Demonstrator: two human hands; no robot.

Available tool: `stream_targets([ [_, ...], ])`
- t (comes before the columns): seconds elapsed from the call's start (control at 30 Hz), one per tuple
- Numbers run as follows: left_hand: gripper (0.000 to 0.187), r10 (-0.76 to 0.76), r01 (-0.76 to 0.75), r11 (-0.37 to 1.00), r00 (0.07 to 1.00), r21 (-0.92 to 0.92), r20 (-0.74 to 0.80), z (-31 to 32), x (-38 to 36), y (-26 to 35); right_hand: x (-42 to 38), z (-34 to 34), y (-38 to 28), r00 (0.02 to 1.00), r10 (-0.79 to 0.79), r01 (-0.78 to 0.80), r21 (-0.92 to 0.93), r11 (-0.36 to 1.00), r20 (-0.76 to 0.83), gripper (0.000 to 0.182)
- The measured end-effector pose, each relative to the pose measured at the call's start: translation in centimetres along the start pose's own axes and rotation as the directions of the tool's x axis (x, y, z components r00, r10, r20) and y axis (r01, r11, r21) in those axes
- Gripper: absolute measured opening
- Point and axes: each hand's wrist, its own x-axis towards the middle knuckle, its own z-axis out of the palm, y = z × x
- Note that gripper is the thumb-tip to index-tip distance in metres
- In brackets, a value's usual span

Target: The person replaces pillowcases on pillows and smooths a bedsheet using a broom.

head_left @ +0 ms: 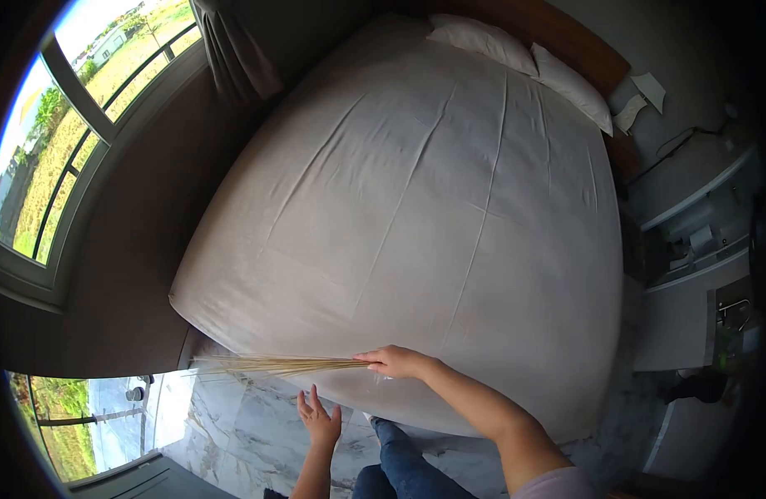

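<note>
My right hand (393,363) is closed around one end of a bundle of thin straw-coloured sticks (291,364), like a stick broom. The bundle points left, over the foot end of the bed and the floor beside it. Below the sticks, my left hand (320,418) is raised with its fingers apart and holds nothing. A large bed with a light fitted sheet (400,224) fills the middle of the view, with several long creases running down it.
Two pillows (484,43) lie against the wooden headboard (566,35). Windows and a grey curtain (237,54) are at the left. Marble-patterned floor (250,428) shows below the bed. A counter with a sink (734,312) stands at the right.
</note>
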Motion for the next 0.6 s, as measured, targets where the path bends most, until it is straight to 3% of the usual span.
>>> stream_targets([
  [0.03, 0.075, 0.0, 0.0, 0.999, 1.0, 0.036, -0.007, -0.7, 1.8, 0.6, 0.1, -1.6, -0.2, 0.997, -0.078, 0.079, -0.033, 0.996, 0.015, 0.044],
  [0.07, 0.076, -0.002, 0.003, 0.998, 1.0, 0.068, -0.016, -1.3, 3.4, 1.3, -0.2, -3.5, 1.1, 0.951, -0.053, 0.081, 0.082, 0.993, -0.304, 0.042],
  [0.1, 0.077, -0.005, 0.008, 0.995, 1.0, 0.098, -0.028, -1.8, 4.8, 1.6, -0.5, -6.2, 3.3, 0.798, 0.006, 0.089, 0.128, 0.988, -0.603, 0.042],
  [0.13, 0.078, -0.043, 0.044, 0.989, 0.999, 0.138, -0.011, -2.0, 6.1, 1.5, -1.3, -9.8, 5.6, 0.61, 0.322, -0.098, 0.335, 0.937, -0.724, 0.042],
  [0.17, 0.078, -0.079, 0.079, 0.988, 0.997, 0.135, -0.001, -2.3, 7.0, 1.5, -1.7, -13.2, 8.2, 0.304, 0.362, -0.119, 0.342, 0.932, -0.881, 0.042],
  [0.23, 0.078, -0.158, 0.155, 0.98, 0.987, 0.126, 0.015, -3.1, 8.4, 1.6, -2.5, -20.7, 11.1, -0.081, 0.544, -0.306, 0.54, 0.784, -0.836, 0.041],
  [0.3, 0.078, -0.17, 0.161, 0.976, 0.984, 0.149, 0.055, -3.5, 8.8, 0.9, -2.4, -27.0, 23.5, -0.217, 0.706, -0.283, 0.736, 0.615, -0.674, 0.032],
  [0.37, 0.079, -0.163, 0.148, 0.975, 0.984, 0.165, 0.077, -3.5, 8.7, -0.5, 2.6, -28.3, 15.5, -0.07, 0.789, -0.036, 0.792, 0.609, -0.61, 0.021],
  [0.4, 0.079, -0.146, 0.131, 0.977, 0.986, 0.168, 0.081, -3.4, 8.5, -1.3, 6.2, -28.4, 14.5, 0.056, 0.756, -0.079, 0.752, 0.654, -0.652, 0.018],
  [0.43, 0.08, -0.127, 0.11, 0.978, 0.988, 0.175, 0.089, -3.3, 8.1, -2.0, 9.7, -27.4, 12.5, 0.275, 0.649, -0.126, 0.643, 0.756, -0.709, 0.012],
  [0.47, 0.08, -0.135, 0.115, 0.977, 0.986, 0.178, 0.102, -3.3, 7.8, -2.5, 13.6, -25.9, 10.7, 0.406, 0.591, -0.109, 0.605, 0.789, -0.697, 0.007],
  [0.5, 0.08, -0.14, 0.119, 0.977, 0.984, 0.18, 0.111, -3.2, 7.5, -2.8, 17.7, -23.9, 10.6, 0.518, 0.465, -0.179, 0.44, 0.88, -0.718, 0.01],
  [0.53, 0.08, -0.143, 0.121, 0.976, 0.983, 0.178, 0.115, -3.3, 7.5, -2.9, 20.5, -21.1, 7.6, 0.629, 0.482, -0.338, 0.343, 0.876, -0.61, 0.022],
  [0.57, 0.08, -0.15, 0.127, 0.976, 0.981, 0.179, 0.121, -3.5, 7.4, -3.0, 22.8, -17.5, 6.9, 0.784, 0.301, -0.243, 0.179, 0.953, -0.542, 0.04],
  [0.6, 0.079, -0.156, 0.132, 0.975, 0.98, 0.18, 0.126, -3.7, 7.4, -3.1, 22.6, -14.7, 1.8, 0.88, 0.388, -0.356, 0.16, 0.921, -0.275, 0.045],
])
